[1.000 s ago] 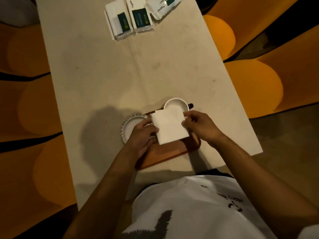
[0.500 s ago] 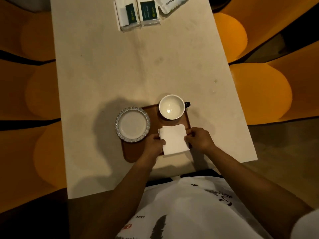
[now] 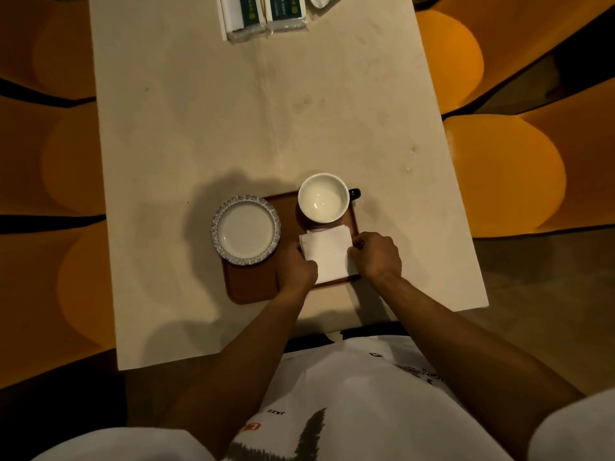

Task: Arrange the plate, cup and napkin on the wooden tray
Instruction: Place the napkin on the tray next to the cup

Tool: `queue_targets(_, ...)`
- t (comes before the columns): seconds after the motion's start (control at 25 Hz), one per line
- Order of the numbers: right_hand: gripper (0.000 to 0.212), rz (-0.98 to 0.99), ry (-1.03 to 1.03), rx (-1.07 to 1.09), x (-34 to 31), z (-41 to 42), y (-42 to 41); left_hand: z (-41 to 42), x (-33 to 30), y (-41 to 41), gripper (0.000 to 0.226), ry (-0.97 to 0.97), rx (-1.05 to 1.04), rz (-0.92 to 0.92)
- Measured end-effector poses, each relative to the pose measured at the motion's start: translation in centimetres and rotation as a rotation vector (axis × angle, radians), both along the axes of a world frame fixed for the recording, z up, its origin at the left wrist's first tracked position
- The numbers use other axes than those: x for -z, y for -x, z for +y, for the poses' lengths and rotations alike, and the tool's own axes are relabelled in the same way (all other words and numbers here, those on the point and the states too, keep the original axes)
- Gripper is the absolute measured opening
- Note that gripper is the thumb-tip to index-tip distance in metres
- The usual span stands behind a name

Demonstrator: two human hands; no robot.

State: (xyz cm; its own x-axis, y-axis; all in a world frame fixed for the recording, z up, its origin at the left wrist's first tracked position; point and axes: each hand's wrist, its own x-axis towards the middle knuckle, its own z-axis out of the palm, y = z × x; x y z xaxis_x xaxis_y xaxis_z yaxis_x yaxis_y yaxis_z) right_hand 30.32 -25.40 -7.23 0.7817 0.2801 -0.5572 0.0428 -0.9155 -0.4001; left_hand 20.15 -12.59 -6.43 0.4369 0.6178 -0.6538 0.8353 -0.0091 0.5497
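Observation:
A brown wooden tray lies near the table's front edge. A small white plate with a patterned blue rim sits on the tray's left end, overhanging it. A white cup with a dark handle stands on the tray's far right corner. A folded white napkin lies flat on the tray's right part, in front of the cup. My left hand pinches the napkin's left edge and my right hand pinches its right edge.
Packs of tissues with green labels lie at the far end of the beige table. Orange rounded seats flank the table on both sides. The table's front edge is just before my body.
The napkin came down from over the cup and plate onto the tray's right front part, both hands still on its edges. The plate and cup are now uncovered.

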Motion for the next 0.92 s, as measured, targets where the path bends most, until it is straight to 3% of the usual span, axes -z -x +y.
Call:
queue_targets(0.2, 0.029, -0.095, -0.036, -0.090, -0.6, -0.1, 0.8, -0.4, -0.1, 0.1, 0.071, -0.061, -0.031, -0.015)
queue_targets(0.44, 0.041, -0.054, -0.209, -0.055, -0.9, -1.1, 1.6, -1.3, -0.2, 1.1, 0.042, -0.112, 0.011, -0.033)
queue_targets(0.92, 0.049, -0.006, -0.157, -0.103, -0.3, -1.5, 1.5, -1.0, 0.1, 1.0, 0.049, -0.074, 0.074, -0.036)
